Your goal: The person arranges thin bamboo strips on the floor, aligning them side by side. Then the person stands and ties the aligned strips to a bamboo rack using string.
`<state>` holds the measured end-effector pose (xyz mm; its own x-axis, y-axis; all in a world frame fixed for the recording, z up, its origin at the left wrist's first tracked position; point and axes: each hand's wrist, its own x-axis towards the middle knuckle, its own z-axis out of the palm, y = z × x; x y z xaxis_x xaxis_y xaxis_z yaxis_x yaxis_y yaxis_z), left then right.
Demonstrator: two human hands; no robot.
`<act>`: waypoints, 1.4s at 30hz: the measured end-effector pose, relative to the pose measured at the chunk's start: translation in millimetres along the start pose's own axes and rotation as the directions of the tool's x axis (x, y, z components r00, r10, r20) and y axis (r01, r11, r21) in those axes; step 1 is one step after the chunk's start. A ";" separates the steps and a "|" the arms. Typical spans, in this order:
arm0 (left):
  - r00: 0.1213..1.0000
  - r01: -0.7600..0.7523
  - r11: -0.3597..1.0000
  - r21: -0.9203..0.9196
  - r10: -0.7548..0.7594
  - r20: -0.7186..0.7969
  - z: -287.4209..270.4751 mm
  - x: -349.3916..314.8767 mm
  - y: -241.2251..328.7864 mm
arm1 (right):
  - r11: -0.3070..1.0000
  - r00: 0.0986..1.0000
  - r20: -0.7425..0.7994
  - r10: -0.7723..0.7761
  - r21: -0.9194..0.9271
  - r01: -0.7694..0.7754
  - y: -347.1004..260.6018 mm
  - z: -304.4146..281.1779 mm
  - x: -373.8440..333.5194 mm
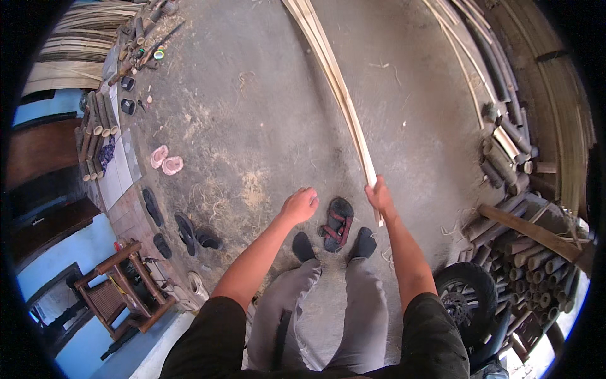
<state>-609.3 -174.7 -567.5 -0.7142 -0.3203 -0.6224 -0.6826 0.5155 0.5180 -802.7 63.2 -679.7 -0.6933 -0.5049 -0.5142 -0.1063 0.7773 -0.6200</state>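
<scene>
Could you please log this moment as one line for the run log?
right hand: shut on bamboo strips | left hand: open, empty | sandal between feet

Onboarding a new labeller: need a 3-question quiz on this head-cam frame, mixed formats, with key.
1. True or false: the right hand grips a bundle of long bamboo strips that runs away across the floor.
2. Multiple choice: the left hand is A) holding a sandal, B) empty and held out over the concrete floor, C) resting on the wooden chair.
3. Fill in: the red-strapped sandal lies between the person's two ____ feet.

Key: 1 true; 2 B; 3 socked.
</scene>
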 end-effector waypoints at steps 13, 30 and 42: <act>0.803 -0.592 0.654 0.471 0.427 0.416 168.2 58.3 -32.2 | 0.962 0.930 -0.272 -0.247 -0.188 0.200 73.2 21.0 52.3; 0.952 0.254 0.897 0.361 -0.166 -0.257 2.3 96.8 -308.4 | 0.890 0.798 -0.396 -0.455 -0.243 0.386 5.9 -32.9 115.7; 0.662 0.749 0.639 0.176 -0.709 -0.242 11.1 -13.7 -398.3 | 0.806 0.968 0.003 -0.252 0.554 0.208 -23.6 101.1 7.0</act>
<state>-325.9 -366.7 -771.8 -0.0260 -0.7698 -0.6377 -0.9438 0.2292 -0.2382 -733.0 3.3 -728.5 -0.6418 -0.6858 -0.3432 0.1650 0.3136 -0.9351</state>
